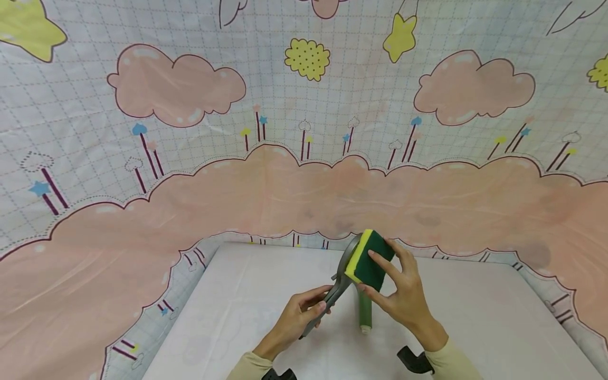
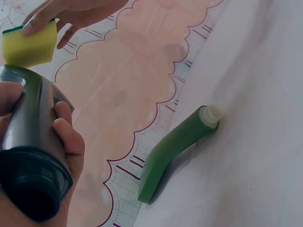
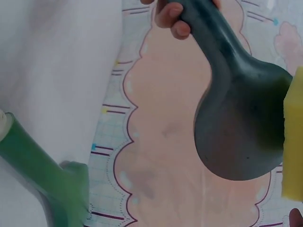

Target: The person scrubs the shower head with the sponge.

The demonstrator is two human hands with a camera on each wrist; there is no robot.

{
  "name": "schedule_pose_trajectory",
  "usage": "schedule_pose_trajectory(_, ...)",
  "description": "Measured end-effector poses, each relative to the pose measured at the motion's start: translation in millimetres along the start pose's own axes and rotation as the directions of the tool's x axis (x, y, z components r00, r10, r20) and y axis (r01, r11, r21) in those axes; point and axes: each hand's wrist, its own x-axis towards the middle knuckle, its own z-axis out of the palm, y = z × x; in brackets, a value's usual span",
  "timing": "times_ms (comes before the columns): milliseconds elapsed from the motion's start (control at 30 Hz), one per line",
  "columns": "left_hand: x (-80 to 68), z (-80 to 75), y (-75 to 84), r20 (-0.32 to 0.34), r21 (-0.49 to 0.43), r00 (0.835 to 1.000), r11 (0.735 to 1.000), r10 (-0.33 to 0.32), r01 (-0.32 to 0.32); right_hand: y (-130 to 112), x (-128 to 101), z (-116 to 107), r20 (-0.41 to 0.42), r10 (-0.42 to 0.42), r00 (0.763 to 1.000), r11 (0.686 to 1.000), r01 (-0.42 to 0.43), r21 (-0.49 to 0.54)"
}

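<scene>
My left hand (image 1: 304, 312) grips the handle of a dark grey ladle-like utensil (image 1: 338, 285), held up over the white table (image 1: 247, 316). Its rounded grey bowl (image 3: 241, 127) fills the right wrist view, and the handle (image 2: 28, 156) sits in my curled fingers in the left wrist view. My right hand (image 1: 401, 287) holds a yellow-and-green sponge (image 1: 368, 258) against the bowl, fingers on the green side. The sponge's yellow side (image 2: 28, 45) shows at the top left of the left wrist view. A green bent bottle (image 2: 175, 151) lies on the table below the hands.
The green bottle (image 1: 364, 314) lies between my two hands on the white table. A cloth with pink clouds and yellow stars (image 1: 304, 158) covers the surface behind and around the table. Black wrist mounts (image 1: 414, 361) show at the bottom edge.
</scene>
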Motion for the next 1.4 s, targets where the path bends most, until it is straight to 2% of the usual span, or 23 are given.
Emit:
schedule_pose_trajectory(367,-1.3,-2.7,-4.0,-0.024,0.020,0.997,0.997,0.078,-0.077,4,2,-4,-0.001,0.028,1.000,0.999,-0.028,0.025)
schedule_pose_trajectory(600,1.3,-2.3,-4.4,-0.056,0.050,0.991,0.992,0.120,-0.117,3,1,-2,-0.025,-0.008,1.000,1.000,0.009,0.027)
schedule_pose_trajectory(833,3.2,0.6,-2.5,-0.104,0.071,0.994,0.997,0.033,-0.025,-1,-2,-1,-0.014,-0.040,0.999,0.999,0.040,0.012)
schedule_pose_trajectory(967,3.1,0.3,-0.5,-0.126,0.081,0.992,0.997,0.003,0.007,-3,-4,0,-0.032,-0.079,0.996,0.997,0.079,0.004)
schedule_pose_trajectory(1133,2.3,-1.4,0.3,-0.131,0.085,0.991,0.996,-0.002,0.014,-7,-5,2,-0.062,-0.120,0.991,0.993,0.120,-0.006)
schedule_pose_trajectory(1400,-1.4,-4.8,-0.5,-0.115,0.096,0.993,0.995,0.016,-0.005,-11,-5,2,-0.060,-0.150,0.987,0.989,0.148,-0.026)
